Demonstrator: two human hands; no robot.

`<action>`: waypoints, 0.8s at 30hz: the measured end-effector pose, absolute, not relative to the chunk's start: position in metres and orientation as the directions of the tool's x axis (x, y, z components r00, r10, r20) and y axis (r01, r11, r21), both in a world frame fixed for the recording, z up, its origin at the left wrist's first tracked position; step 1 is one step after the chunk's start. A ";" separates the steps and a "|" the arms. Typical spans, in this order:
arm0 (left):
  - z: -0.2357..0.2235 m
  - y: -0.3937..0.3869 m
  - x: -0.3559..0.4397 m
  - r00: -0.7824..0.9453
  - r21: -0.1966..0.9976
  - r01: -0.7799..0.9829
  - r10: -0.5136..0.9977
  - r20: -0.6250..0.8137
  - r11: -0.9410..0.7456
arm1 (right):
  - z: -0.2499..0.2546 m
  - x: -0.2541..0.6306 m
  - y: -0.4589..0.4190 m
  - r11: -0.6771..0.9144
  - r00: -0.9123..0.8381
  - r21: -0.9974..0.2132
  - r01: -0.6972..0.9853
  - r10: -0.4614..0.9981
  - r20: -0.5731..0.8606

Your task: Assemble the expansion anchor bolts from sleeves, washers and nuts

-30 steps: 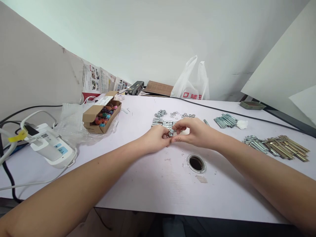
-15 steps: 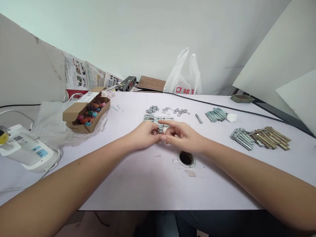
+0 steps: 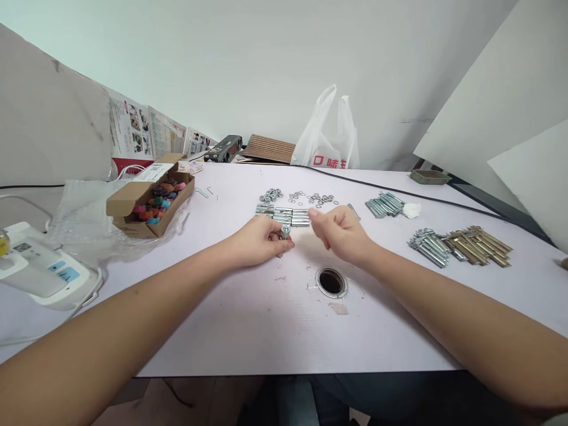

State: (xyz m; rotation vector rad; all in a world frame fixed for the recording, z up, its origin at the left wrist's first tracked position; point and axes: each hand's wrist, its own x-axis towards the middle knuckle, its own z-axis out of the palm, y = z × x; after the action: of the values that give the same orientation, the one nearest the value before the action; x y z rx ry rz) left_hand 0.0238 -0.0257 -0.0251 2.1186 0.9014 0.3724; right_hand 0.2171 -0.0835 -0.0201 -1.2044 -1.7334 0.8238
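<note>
The left hand [image 3: 260, 239] has its thumb and fingers closed on a small metal piece [image 3: 286, 232], held roughly upright above the table [image 3: 248, 331], with what looks like a nut at its top. The right hand [image 3: 339, 231] is apart from it, fingers curled in; whether something small is tucked inside, I cannot tell.

Nearer than both hands is a rimmed hole [image 3: 331, 283]; a white power unit [image 3: 44, 266] sits at the far left. Well off to the right lie silver bolts [image 3: 429, 247] and, against them, brassy bolts [image 3: 479, 245]. Just beyond the hands are short tubes [image 3: 288, 216] in rows, then studs [image 3: 385, 205] beside a tissue [image 3: 411, 210], and loose nuts [image 3: 270, 195], rings [image 3: 296, 197] and washers [image 3: 322, 199] in separate clusters. A box [image 3: 151, 201] of coloured items stands left, on bubble wrap [image 3: 84, 207]. Farther back are a tray [image 3: 429, 177] and a white bag [image 3: 328, 145].

As I judge it, the piece is partly put together. The bolts at the right seem already fitted with hardware, while tubes, studs, nuts, rings and washers remain loose, so plenty looks unassembled.
</note>
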 end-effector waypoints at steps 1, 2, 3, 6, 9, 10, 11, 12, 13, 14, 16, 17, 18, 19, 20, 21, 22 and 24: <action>-0.025 -0.026 0.024 0.697 0.766 0.487 0.715 -0.051 -0.420 | -0.019 0.219 -0.083 0.303 -0.104 -0.872 0.384 0.953 0.285; -0.025 -0.026 0.024 0.693 0.768 0.494 0.718 -0.064 -0.408 | -0.018 0.220 -0.082 0.286 -0.061 -0.880 0.380 0.957 0.285; -0.025 -0.026 0.023 0.693 0.769 0.495 0.718 -0.069 -0.404 | -0.018 0.220 -0.081 0.273 -0.054 -0.886 0.375 0.960 0.273; -0.024 -0.026 0.023 0.695 0.768 0.493 0.716 -0.065 -0.410 | -0.018 0.218 -0.081 0.258 -0.149 -0.900 0.352 0.964 0.219; -0.024 -0.026 0.023 0.707 0.757 0.487 0.706 -0.048 -0.436 | -0.020 0.215 -0.083 0.269 -0.277 -0.888 0.374 0.946 0.170; -0.024 -0.027 0.023 0.713 0.756 0.483 0.700 -0.047 -0.442 | -0.020 0.215 -0.083 0.288 -0.294 -0.870 0.401 0.940 0.175; -0.024 -0.027 0.023 0.716 0.759 0.481 0.697 -0.050 -0.440 | -0.020 0.215 -0.084 0.311 -0.291 -0.849 0.427 0.936 0.196; -0.024 -0.027 0.024 0.714 0.765 0.481 0.697 -0.059 -0.428 | -0.019 0.216 -0.084 0.334 -0.264 -0.830 0.447 0.936 0.234; -0.023 -0.028 0.024 0.710 0.773 0.484 0.701 -0.073 -0.410 | -0.019 0.218 -0.083 0.351 -0.224 -0.815 0.461 0.935 0.276; -0.023 -0.028 0.024 0.703 0.781 0.489 0.705 -0.088 -0.390 | -0.019 0.219 -0.083 0.359 -0.185 -0.806 0.470 0.933 0.308; -0.023 -0.028 0.024 0.694 0.788 0.496 0.712 -0.108 -0.364 | -0.020 0.219 -0.083 0.332 -0.163 -0.811 0.483 0.943 0.289; -0.024 -0.027 0.024 0.695 0.791 0.495 0.710 -0.112 -0.360 | -0.022 0.217 -0.083 0.309 -0.183 -0.814 0.492 0.951 0.250; -0.025 -0.027 0.023 0.696 0.790 0.494 0.710 -0.109 -0.363 | -0.024 0.215 -0.083 0.290 -0.217 -0.811 0.508 0.954 0.205; -0.026 -0.026 0.023 0.697 0.788 0.491 0.710 -0.100 -0.371 | -0.026 0.212 -0.084 0.282 -0.252 -0.800 0.530 0.953 0.169; -0.027 -0.025 0.023 0.699 0.784 0.488 0.710 -0.088 -0.383 | -0.028 0.209 -0.084 0.288 -0.281 -0.781 0.554 0.948 0.150; -0.028 -0.025 0.023 0.703 0.778 0.484 0.707 -0.075 -0.399 | -0.028 0.206 -0.084 0.306 -0.302 -0.754 0.581 0.941 0.150; -0.028 -0.025 0.023 0.711 0.770 0.483 0.700 -0.067 -0.417 | -0.027 0.204 -0.084 0.329 -0.311 -0.721 0.610 0.936 0.164; -0.028 -0.027 0.024 0.735 0.753 0.485 0.674 -0.075 -0.444 | -0.020 0.208 -0.082 0.350 -0.314 -0.656 0.669 0.933 0.176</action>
State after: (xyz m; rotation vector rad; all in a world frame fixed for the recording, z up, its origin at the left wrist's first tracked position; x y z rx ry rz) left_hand 0.0236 -0.0273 -0.0279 2.1298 0.8715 0.3003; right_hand 0.2078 -0.0824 -0.0197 -1.3910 -2.0822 0.6458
